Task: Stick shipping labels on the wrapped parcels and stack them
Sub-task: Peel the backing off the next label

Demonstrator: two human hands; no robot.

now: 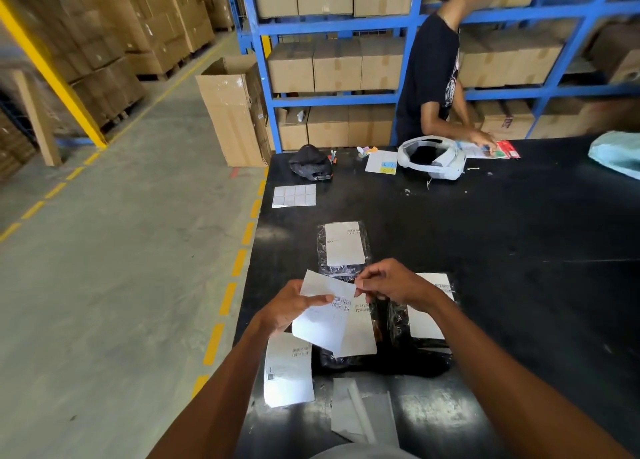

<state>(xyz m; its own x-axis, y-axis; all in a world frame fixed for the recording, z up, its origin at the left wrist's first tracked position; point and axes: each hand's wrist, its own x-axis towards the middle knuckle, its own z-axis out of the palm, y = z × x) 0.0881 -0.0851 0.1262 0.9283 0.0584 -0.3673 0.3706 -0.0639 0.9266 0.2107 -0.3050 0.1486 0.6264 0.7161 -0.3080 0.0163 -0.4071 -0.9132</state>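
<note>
Two hands hold a label
The left hand [289,308] and right hand [393,285] pinch a white label [325,316] above the black table [502,250]

parcels [323,250] [381,365] [398,323] 3 | stuck labels [344,244] [360,334] [424,323] 3 | held label [325,320] 1 | loose label [289,368] 1 | hands [291,306] [391,285] 2 | sticker sheet [294,195] 1 | headset [431,157] 1 | cap [311,164] 1 | open carton [232,112] 1 | bag [616,153] 1 | far person [429,77] 1

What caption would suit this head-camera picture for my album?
The left hand holds a shipping label, the right hand pinches its corner, above labelled wrapped parcels on a black table.
</note>
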